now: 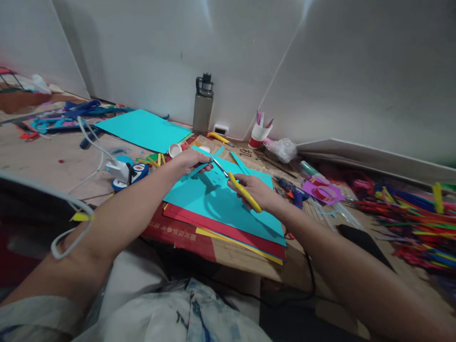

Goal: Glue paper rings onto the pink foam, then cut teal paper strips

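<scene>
My right hand [257, 190] is closed round the yellow handles of a pair of scissors [245, 192], whose metal blades point up and left. Just at the blade tips, my left hand [192, 161] pinches a narrow turquoise paper strip [195, 172]. What lies exactly between the blades is too small to tell. Below both hands, a turquoise sheet [221, 209] tops a stack with red sheets [213, 223] and yellow sheets [242, 244] showing at the front edge. Another cut turquoise strip [239, 162] and small scraps lie on the top sheet.
Behind stand a grey bottle [203, 111] and a cup of pens [259, 133], with a yellow utility knife [221, 138] between them. A blue glue gun [296, 194] lies right, near colourful pipe cleaners [420, 218]. Left are a power strip [130, 176] and another turquoise sheet [142, 129].
</scene>
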Action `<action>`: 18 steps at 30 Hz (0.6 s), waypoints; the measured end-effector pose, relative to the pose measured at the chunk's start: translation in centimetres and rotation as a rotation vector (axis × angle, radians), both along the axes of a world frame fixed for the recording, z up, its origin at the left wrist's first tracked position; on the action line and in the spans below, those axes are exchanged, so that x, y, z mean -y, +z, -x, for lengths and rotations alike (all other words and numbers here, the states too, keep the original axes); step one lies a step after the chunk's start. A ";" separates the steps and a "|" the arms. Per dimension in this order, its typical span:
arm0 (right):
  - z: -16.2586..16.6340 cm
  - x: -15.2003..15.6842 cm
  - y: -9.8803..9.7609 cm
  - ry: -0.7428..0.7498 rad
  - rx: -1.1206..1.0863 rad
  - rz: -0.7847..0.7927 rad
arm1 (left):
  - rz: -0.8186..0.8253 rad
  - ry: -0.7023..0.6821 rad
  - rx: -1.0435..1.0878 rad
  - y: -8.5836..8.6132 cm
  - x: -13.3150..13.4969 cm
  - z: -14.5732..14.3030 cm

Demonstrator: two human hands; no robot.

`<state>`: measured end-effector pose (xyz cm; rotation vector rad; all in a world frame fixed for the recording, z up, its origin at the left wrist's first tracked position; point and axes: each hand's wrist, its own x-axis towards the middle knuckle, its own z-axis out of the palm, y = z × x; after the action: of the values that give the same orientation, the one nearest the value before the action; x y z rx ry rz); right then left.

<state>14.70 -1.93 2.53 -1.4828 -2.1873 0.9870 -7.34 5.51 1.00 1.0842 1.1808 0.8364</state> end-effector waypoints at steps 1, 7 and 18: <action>0.0 0.0 0.0 -0.002 -0.004 0.011 | 0.003 -0.002 -0.004 0.0 0.0 0.0; 0.3 0.2 0.0 -0.026 -0.032 0.091 | -0.011 -0.037 -0.030 0.1 0.1 0.1; 0.9 0.5 0.3 -0.095 -0.091 0.218 | 0.002 -0.051 -0.057 0.0 0.1 0.2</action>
<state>13.83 -2.48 2.83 -1.5853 -1.9789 1.2667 -7.54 5.41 1.01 1.1384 1.1963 0.7691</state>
